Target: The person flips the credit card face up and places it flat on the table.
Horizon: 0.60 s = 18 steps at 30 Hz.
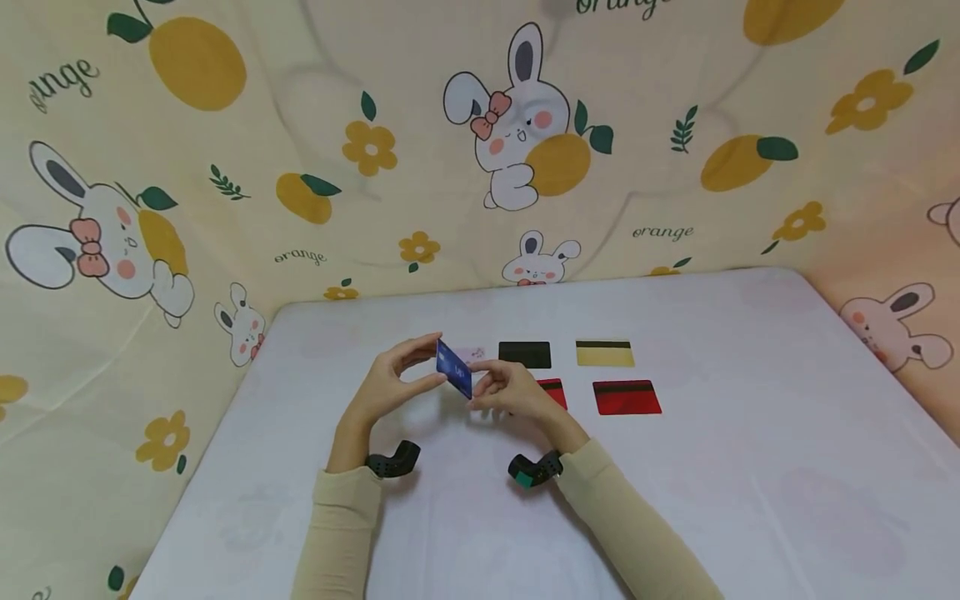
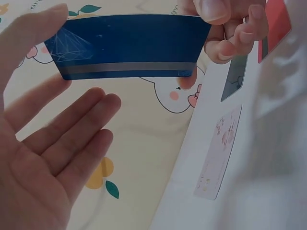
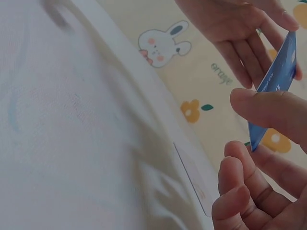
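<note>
Blue rectangular plastic-looking card (image 1: 453,370): 1, raised above the white-covered worktop (image 1: 465,533); left hand (image 1: 386,383) and right hand (image 1: 517,390) pinch opposite ends, each grip narrow. Laid flat, far row: pale pink-patterned card (image 1: 474,355), black card (image 1: 525,355), striped gold card (image 1: 605,353). Near row: striped red card (image 1: 627,398); second red card (image 1: 556,393), partly hidden. Judged progress: 5 down, 1 not yet.

We are seeing smooth, plastic-looking gloss on the blue card (image 2: 129,43), soft matt cloth in the creased backdrop (image 1: 420,67) and sleeves (image 1: 630,517), and matt, cloth-like covering on the counter (image 1: 750,375).
</note>
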### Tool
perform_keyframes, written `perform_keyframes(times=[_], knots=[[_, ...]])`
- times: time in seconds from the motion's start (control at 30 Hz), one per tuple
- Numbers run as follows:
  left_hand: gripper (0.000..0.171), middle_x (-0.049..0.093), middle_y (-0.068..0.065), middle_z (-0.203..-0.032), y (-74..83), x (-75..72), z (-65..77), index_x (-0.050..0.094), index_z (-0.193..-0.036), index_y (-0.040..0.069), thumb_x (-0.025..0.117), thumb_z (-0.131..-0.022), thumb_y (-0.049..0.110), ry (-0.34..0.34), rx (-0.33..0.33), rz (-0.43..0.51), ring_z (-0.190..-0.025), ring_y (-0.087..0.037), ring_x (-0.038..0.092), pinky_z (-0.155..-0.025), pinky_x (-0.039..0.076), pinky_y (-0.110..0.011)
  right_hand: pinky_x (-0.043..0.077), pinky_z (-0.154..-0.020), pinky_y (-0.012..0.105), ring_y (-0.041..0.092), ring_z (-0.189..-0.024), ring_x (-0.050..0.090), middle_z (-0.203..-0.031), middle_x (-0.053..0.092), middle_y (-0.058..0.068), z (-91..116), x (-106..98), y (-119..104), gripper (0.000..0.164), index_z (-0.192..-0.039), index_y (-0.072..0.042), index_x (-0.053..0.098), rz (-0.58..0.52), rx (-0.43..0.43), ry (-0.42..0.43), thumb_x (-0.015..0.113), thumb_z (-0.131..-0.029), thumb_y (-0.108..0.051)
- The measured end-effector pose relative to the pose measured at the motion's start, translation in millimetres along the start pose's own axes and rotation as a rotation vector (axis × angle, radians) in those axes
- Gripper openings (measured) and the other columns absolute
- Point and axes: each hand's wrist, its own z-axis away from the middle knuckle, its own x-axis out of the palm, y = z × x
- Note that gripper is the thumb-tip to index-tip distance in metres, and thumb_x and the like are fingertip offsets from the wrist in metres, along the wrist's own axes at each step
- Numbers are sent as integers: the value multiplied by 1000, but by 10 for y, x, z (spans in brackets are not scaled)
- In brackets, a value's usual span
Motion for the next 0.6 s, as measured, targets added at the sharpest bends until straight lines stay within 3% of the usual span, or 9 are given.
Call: perform_keyframes(times=[0.17,0.6], knots=[[60,62,-19,-128,49,-13,1,50,-138,3,73,-83,9,-18,-12,-7,-122,-33,57,-109,43,-44,46,-58,20,6,-68,59,-90,68,14,2,-20,6,60,-133,2,52,19,7,4,76,-79,-5],[61,64,-17,-124,-19,-73,35,52,-138,9,76,-82,11,-52,-47,-52,-115,-32,62,-106,45,-47,45,-58,19,9,-61,55,-74,63,0,27,-77,-39,62,-130,1,54,87,1,48,78,-73,-2]])
